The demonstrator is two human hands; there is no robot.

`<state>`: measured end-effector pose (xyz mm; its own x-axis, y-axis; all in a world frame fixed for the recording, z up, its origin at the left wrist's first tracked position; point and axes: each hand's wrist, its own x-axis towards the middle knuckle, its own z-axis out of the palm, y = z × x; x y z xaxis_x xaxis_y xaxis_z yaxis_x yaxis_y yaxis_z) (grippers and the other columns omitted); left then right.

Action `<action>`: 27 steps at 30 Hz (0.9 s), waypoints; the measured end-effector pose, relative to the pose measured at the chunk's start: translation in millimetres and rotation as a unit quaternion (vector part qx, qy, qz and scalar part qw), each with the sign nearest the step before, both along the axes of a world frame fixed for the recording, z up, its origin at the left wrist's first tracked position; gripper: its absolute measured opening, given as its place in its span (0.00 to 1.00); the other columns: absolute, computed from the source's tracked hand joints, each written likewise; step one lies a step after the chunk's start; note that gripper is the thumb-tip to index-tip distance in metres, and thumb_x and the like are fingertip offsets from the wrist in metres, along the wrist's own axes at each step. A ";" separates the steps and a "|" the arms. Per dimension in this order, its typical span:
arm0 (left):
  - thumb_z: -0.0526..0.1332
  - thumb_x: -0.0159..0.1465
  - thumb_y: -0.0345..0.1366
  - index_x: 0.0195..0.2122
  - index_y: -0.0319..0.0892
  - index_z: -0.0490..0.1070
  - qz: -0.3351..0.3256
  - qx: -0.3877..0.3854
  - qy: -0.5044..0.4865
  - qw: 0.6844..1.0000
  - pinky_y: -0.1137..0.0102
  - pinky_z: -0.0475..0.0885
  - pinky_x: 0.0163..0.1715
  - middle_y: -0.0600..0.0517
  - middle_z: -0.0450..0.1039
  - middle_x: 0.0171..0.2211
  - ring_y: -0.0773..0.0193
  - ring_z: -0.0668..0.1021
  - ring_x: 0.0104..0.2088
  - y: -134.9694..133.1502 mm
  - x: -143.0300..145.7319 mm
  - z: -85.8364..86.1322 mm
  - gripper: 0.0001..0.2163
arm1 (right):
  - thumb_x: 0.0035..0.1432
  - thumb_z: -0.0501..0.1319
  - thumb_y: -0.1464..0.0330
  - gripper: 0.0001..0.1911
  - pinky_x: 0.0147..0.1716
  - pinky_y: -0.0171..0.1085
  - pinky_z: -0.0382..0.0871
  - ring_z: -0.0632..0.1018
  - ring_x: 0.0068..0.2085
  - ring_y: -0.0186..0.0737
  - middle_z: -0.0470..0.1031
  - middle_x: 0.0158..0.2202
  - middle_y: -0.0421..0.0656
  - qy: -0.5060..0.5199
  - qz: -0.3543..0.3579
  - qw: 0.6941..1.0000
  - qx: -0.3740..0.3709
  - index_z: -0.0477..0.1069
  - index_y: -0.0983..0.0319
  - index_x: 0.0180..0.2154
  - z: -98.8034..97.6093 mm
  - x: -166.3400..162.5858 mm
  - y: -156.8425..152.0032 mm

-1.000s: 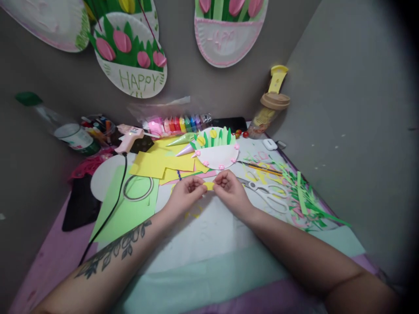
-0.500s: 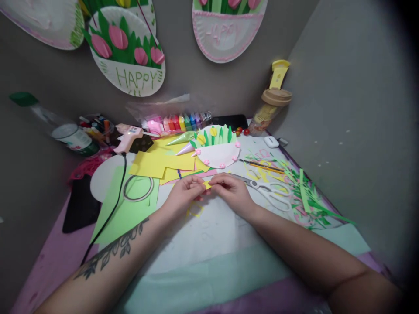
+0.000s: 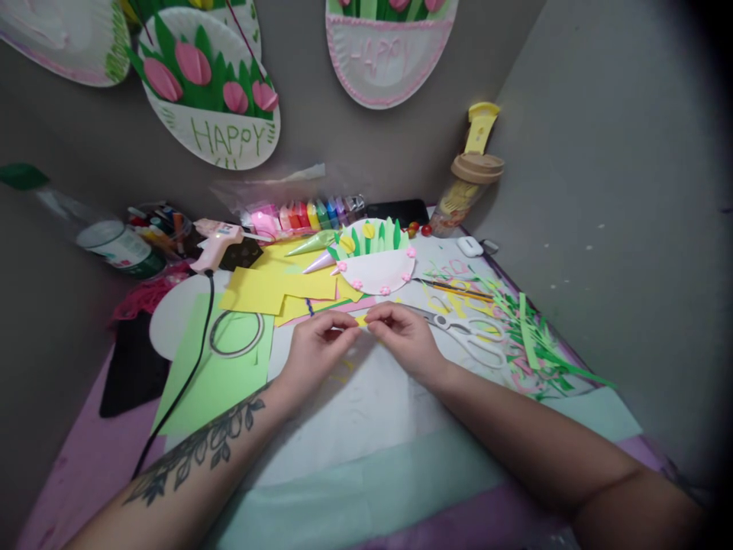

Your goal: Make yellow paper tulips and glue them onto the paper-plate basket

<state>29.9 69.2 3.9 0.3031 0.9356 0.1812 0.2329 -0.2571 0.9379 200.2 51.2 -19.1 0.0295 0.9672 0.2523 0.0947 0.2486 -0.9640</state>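
Observation:
A small piece of yellow paper (image 3: 361,321) is pinched between my two hands over the middle of the table. My left hand (image 3: 321,342) grips its left end with thumb and forefinger, and my right hand (image 3: 404,336) pinches the right end. Fingertips cover most of the piece, so its shape is hard to make out. Just behind the hands lies a half-round white paper-plate craft (image 3: 378,269) with green paper leaves, yellow paper tulips and pink flowers along its rim. White-handled scissors (image 3: 466,332) rest to the right of my right hand.
Left are a pink glue gun (image 3: 217,243) with a black cord, a tape roll (image 3: 236,334), green paper (image 3: 211,389) and yellow paper (image 3: 252,292). Paper scraps (image 3: 530,344) and pencils (image 3: 458,290) lie right. A bottle (image 3: 114,243) and a lidded cup (image 3: 466,195) stand near the wall.
My left fingers have straightened a little and the hands sit slightly further apart, both still on the yellow paper. The whole view has shifted slightly.

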 end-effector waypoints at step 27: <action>0.67 0.52 0.34 0.21 0.40 0.71 0.060 -0.074 -0.083 0.992 0.69 0.73 0.32 0.50 0.77 0.29 0.64 0.78 0.30 -6.6 9.8 2.1 0.06 | 0.48 0.65 0.69 0.05 0.31 0.37 0.71 0.76 0.31 0.37 0.76 0.28 0.41 0.047 -0.053 0.997 -0.023 0.70 0.60 0.25 10.7 -12.0 -8.3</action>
<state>39.7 62.6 6.0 0.1654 0.9831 0.0781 0.0928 -0.0944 0.9912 188.2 43.0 -8.4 0.1539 0.9678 0.1991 0.0265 0.1974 -0.9800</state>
